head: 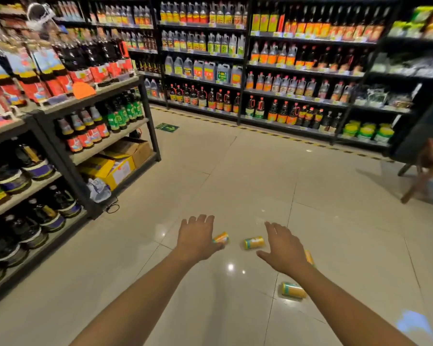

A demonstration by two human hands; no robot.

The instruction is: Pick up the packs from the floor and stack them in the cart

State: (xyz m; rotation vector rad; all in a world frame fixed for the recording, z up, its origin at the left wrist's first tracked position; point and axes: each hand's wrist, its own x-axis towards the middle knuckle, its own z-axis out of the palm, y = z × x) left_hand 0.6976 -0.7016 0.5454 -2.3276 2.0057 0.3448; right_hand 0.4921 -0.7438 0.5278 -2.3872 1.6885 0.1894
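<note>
Lying scattered on the glossy beige floor tiles (235, 171) at lower centre are four yellow packs (254, 242); I have my left hand (198, 236) and right hand (284, 248) stretched above them, fingers apart, gripping nothing; bottle-stocked shelves (273, 68) line the upper frame and left side.

Bright, even overhead store light. Small white glare spots on the glossy floor tiles (231, 267) near bottom centre, bluish flare at lower right. Soft shadows beneath the left shelving (145, 116). Strong wide-angle bending at the edges; bottles (48, 61) at upper left smeared. Yellow packs (254, 242) soft-edged, labels unreadable.
</note>
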